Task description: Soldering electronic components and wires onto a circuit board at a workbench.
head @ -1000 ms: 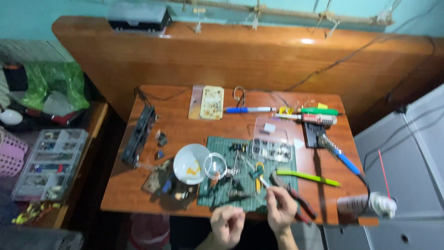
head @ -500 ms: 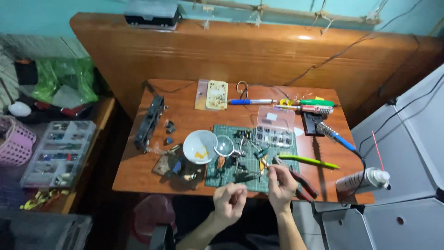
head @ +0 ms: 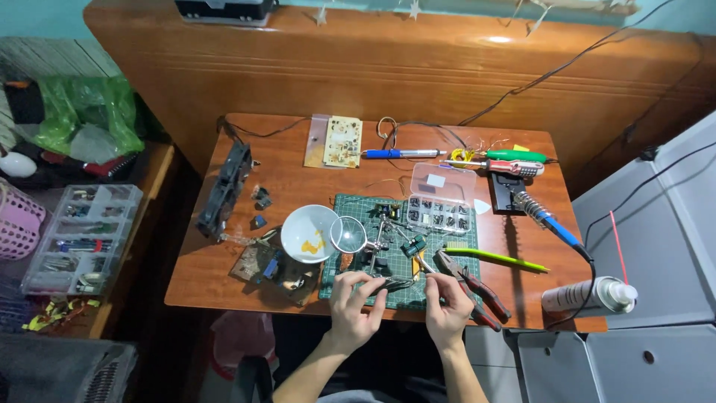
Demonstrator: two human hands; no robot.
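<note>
Green cutting mat (head: 447,246), rubbery and gridded, is lying at the near edge of the reddish wooden table (head: 283,160), and both bare hands are working over its front strip. The left hand (head: 356,304) is curling its fingers together around the dark end of a thin metal tool (head: 395,283), seemingly tweezers, though it is too small to tell for sure. The right hand (head: 447,307) is sitting at three o'clock from the left, fingers bent and close together just beside the tool's tip; whether they are pinching anything I cannot tell. Red-handled pliers (head: 477,287) are lying at two o'clock from the right hand, touching the mat's corner. A round magnifying glass on a small stand (head: 348,234) is standing at twelve o'clock from the left hand, with a white bowl holding yellow bits (head: 309,233) just beside it at nine o'clock. A clear plastic parts box (head: 441,198) is resting on the mat's far side. A blue-handled soldering iron (head: 544,216) is lying at two o'clock, near a white spray can (head: 589,295) on its side.
</note>
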